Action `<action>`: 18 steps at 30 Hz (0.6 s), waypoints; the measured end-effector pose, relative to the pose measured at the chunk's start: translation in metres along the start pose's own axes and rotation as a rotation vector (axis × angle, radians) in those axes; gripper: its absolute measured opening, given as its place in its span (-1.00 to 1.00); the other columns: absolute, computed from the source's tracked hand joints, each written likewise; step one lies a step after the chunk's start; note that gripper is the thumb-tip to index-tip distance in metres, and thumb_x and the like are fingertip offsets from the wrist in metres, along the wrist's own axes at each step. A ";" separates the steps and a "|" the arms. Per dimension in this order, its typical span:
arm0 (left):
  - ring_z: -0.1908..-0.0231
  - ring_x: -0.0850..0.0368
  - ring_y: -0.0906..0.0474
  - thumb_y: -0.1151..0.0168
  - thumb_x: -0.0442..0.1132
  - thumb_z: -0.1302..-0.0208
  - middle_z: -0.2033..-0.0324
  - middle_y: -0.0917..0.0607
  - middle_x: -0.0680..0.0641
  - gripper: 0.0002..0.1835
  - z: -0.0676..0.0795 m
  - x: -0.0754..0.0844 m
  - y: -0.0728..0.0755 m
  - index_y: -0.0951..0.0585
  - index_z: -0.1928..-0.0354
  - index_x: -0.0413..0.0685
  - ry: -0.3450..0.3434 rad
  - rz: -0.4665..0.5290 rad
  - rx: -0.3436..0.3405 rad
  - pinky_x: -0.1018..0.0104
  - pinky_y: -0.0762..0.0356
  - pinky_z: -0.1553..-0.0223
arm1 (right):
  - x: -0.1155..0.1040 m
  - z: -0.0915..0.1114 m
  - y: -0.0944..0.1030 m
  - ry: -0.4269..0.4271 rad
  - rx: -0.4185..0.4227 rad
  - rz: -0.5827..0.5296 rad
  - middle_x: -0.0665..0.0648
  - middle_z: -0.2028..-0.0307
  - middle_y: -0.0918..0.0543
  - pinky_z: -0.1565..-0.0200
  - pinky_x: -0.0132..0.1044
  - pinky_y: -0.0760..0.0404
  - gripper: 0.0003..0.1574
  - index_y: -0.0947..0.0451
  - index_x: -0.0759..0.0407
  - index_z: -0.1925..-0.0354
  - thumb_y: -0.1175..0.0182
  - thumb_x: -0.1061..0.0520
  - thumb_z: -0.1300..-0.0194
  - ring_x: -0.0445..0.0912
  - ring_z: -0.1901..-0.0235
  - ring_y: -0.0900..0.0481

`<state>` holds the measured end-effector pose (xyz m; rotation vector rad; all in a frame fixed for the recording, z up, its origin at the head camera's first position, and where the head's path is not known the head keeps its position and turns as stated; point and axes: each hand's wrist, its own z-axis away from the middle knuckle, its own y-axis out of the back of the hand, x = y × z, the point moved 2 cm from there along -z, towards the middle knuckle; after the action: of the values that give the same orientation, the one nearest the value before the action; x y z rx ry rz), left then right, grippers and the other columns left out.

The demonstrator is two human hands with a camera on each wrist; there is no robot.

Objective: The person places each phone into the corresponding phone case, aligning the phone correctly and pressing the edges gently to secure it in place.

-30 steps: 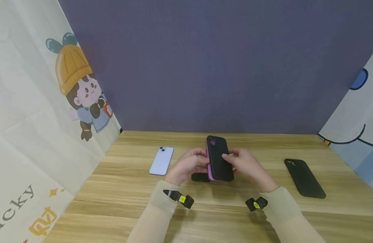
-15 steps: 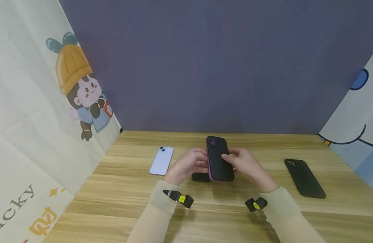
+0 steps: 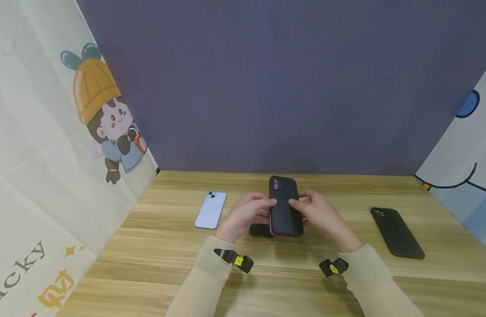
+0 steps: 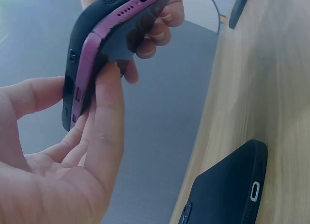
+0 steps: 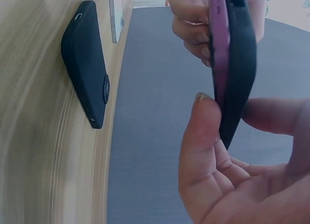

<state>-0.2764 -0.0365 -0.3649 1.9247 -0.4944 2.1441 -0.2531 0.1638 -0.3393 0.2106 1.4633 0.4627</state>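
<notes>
Over the table, both hands hold a purple-edged phone with a black phone case against its back. The phone's purple frame shows along the case edge in both wrist views, and its glossy screen faces down. My left hand pinches the left side, thumb on the case back and fingers on the screen side. On the opposite side my right hand pinches it likewise. In the head view, the camera lenses show in the case's cutout.
A pale lilac phone lies at the left of the wooden table. Partly hidden under the hands lies a black-cased phone. Another black phone or case lies at the right. A dark grey-blue panel stands behind.
My left thumb has moved from the side onto the case back. The case now sits closer over the phone, with less purple showing, and the camera lenses line up with the cutout.
</notes>
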 end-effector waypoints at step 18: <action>0.42 0.08 -0.69 -0.25 -0.24 -0.32 0.38 -0.73 -0.13 -0.78 0.000 0.000 -0.003 -0.69 0.16 -0.29 -0.004 -0.091 -0.050 0.21 -0.71 0.29 | 0.001 -0.002 0.010 0.027 0.078 -0.041 0.33 0.13 -0.62 0.28 -0.06 -0.72 -0.18 -0.10 0.37 -0.50 -0.08 -0.06 -0.54 -0.01 0.42 -0.61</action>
<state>-0.2750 -0.0341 -0.3645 1.8879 -0.4479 2.0521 -0.2572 0.1728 -0.3362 0.2364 1.5104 0.3766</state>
